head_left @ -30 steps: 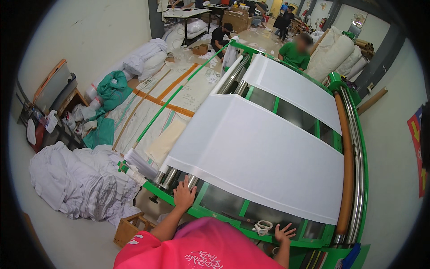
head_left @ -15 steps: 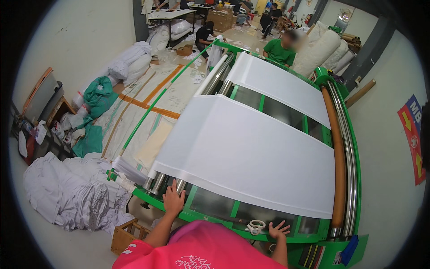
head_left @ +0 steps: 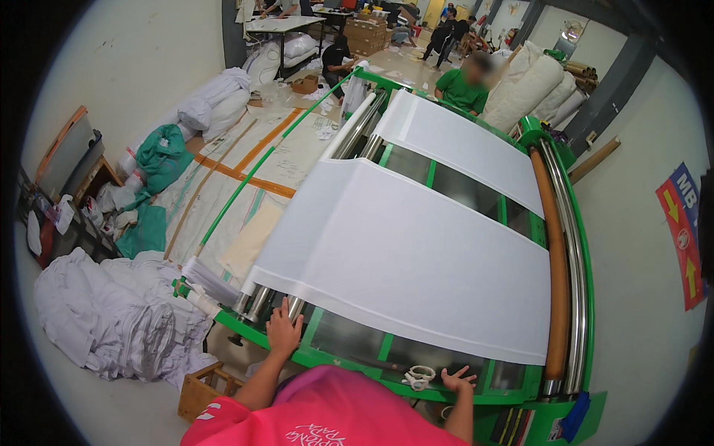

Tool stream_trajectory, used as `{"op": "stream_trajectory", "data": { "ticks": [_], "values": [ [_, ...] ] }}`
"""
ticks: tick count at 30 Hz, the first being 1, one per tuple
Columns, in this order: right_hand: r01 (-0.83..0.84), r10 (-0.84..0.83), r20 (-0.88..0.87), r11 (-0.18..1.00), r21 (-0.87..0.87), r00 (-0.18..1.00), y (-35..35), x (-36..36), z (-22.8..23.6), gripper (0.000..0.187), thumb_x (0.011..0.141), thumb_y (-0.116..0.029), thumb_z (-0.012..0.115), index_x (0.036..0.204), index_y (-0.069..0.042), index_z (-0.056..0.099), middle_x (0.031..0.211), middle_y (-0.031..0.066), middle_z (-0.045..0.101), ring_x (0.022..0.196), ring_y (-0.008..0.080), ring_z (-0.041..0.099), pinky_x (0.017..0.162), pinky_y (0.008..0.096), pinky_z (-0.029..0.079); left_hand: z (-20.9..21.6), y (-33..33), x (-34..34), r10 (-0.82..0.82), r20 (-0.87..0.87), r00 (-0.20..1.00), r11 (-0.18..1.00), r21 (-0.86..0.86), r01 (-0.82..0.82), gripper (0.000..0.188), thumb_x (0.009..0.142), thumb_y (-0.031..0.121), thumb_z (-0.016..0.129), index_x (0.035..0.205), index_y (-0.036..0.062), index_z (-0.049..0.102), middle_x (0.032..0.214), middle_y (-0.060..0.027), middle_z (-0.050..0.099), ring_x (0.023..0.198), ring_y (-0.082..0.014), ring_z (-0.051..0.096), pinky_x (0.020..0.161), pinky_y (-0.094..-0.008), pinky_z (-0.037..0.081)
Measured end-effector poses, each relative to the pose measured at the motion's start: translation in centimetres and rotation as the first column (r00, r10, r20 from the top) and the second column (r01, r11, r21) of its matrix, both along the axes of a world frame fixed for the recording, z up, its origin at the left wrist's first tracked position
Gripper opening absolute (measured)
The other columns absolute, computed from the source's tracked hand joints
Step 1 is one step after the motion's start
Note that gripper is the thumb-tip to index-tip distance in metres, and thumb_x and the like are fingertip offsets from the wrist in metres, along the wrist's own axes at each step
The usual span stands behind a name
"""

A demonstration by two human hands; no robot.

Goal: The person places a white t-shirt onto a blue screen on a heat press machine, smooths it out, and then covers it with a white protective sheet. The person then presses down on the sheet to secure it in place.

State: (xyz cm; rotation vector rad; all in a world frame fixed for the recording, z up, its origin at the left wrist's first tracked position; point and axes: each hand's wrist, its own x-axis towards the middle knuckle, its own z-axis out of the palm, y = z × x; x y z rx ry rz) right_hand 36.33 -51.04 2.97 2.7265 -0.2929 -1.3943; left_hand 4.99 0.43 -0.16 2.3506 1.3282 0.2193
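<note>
A wide sheet of white fabric (head_left: 416, 253) stretches over a green-framed machine (head_left: 312, 327) and reaches the brown roller (head_left: 556, 297) at the right. A second white strip (head_left: 468, 145) runs beside it on the far side. My left hand (head_left: 284, 331) rests on the near end of a steel roller (head_left: 296, 306), just below the fabric's left corner, its fingers stretched out. Over the near rail my right hand (head_left: 457, 380) lies with fingers spread, holding nothing. Close to its left sits a white looped thing (head_left: 419, 377) whose kind I cannot make out.
Crumpled white cloth (head_left: 111, 320) is heaped at the left, near a wooden stool (head_left: 204, 392). A person in green (head_left: 461, 89) is at the machine's far side. Large white rolls (head_left: 524, 82) lean behind. A slanting green bar (head_left: 253, 178) crosses the left side.
The view has shifted slightly, so the machine appears a little farther left. Both hands keep about the same places on the machine. People in the far background have moved.
</note>
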Motion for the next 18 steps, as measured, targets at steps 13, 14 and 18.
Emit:
{"op": "stream_trajectory", "data": {
  "ticks": [13, 14, 18],
  "values": [
    [0.064, -0.064, 0.005, 0.998, -0.028, 0.998, 1.2, -0.3, 1.2, 0.137, 0.097, -0.091, 0.042, 0.177, -0.005, -0.027, 0.183, 0.0405, -0.023, 0.167, 0.0666, -0.019, 0.137, 0.0721, -0.001, 0.2, 0.1, 0.1, 0.017, -0.006, 1.0, 0.999, -0.033, -0.017, 0.086, 0.107, 0.055, 0.067, 0.176, 0.0121, 0.039, 0.144, -0.021, 0.061, 0.126, -0.0418, 0.066, 0.106, -0.0582, 0.051],
    [0.07, -0.071, -0.004, 0.997, -0.034, 0.997, 1.5, -0.5, 1.5, 0.137, 0.098, -0.091, 0.042, 0.177, -0.004, -0.028, 0.183, 0.0404, -0.022, 0.167, 0.0659, -0.019, 0.137, 0.0718, -0.001, 0.4, 0.1, 0.0, 0.01, -0.003, 1.0, 1.0, -0.026, -0.01, 0.086, 0.107, 0.055, 0.067, 0.176, 0.0121, 0.039, 0.143, -0.0214, 0.061, 0.126, -0.0419, 0.066, 0.106, -0.0584, 0.052],
    [0.035, -0.037, -0.021, 0.997, -0.062, 0.999, 1.2, 0.0, 1.7, 0.136, 0.099, -0.088, 0.043, 0.176, -0.003, -0.028, 0.183, 0.0403, -0.022, 0.169, 0.0628, -0.018, 0.138, 0.0708, -0.001, 0.8, -0.1, 0.1, 0.009, 0.009, 1.0, 0.999, -0.045, -0.008, 0.086, 0.108, 0.055, 0.067, 0.176, 0.0121, 0.039, 0.142, -0.022, 0.062, 0.125, -0.0428, 0.066, 0.107, -0.0587, 0.052]
  ]
}}
